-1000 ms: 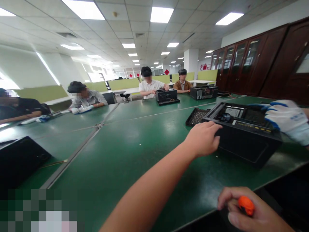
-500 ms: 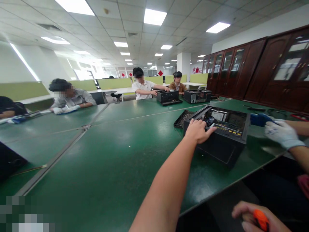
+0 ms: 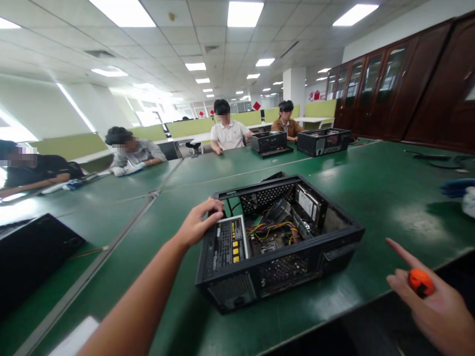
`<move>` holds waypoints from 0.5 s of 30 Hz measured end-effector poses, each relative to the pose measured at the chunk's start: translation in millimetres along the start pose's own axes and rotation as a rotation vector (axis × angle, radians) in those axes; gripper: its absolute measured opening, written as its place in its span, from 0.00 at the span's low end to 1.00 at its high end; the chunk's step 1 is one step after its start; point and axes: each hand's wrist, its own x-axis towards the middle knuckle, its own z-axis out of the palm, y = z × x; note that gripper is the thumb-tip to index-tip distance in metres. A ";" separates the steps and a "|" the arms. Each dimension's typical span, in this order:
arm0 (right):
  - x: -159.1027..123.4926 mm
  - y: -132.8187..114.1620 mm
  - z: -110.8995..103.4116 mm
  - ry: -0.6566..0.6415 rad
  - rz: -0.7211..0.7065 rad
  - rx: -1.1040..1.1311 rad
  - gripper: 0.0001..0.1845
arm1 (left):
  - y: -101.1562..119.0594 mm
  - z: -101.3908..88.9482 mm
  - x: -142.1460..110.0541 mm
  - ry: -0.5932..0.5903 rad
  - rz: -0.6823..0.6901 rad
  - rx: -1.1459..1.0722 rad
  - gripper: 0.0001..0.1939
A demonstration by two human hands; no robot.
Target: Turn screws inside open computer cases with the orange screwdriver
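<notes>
An open black computer case [image 3: 282,264] lies on its side on the green table, its inside facing up. Inside it show a power supply [image 3: 228,242] with a yellow-marked label, coloured cables [image 3: 274,231] and a silver hard drive [image 3: 307,201]. My left hand [image 3: 202,220] grips the case's left rim beside the power supply, thumb and fingers bent over the edge. To the right of the case, apart from it, my right hand [image 3: 432,301] holds an orange-and-black handle [image 3: 421,283] in curled fingers, index finger stretched out. The rest of that tool is hidden in the palm.
A dark panel [image 3: 276,176] lies behind the case. Another black case [image 3: 37,257] stands at the left. Across the green table [image 3: 178,277], several people sit, with two more open cases [image 3: 269,143] there. A gloved hand [image 3: 469,200] shows at the right edge.
The case has been turned and now sits nearer, its power supply on the left. My left hand stays on its rim. My right hand has risen, index finger extended. The view has shifted.
</notes>
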 end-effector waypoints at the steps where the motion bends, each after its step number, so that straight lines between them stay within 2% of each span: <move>1: 3.1 1.6 6.5 -0.004 0.007 0.103 0.42 | 3.7 -11.1 -0.3 -0.014 -0.052 0.026 0.17; 3: 11.1 7.4 18.3 -0.027 0.075 0.369 0.37 | 18.7 -24.4 11.9 -0.097 -0.095 0.109 0.19; 5: 20.6 14.4 27.7 -0.058 0.151 0.572 0.29 | 37.2 -22.1 38.1 -0.262 -0.062 0.168 0.21; 8: 34.1 21.9 35.8 -0.120 0.212 0.679 0.19 | 53.5 8.8 87.0 -0.559 -0.064 0.282 0.25; 10: 41.3 24.3 38.0 -0.138 0.222 0.718 0.17 | 51.5 38.5 113.7 -0.709 -0.120 0.373 0.32; 13: 48.3 26.1 39.4 -0.126 0.219 0.752 0.16 | 35.2 76.2 135.6 -0.820 -0.205 0.394 0.36; 15: 49.8 28.3 40.4 -0.130 0.209 0.754 0.17 | 22.7 89.4 140.5 -0.827 -0.227 0.354 0.36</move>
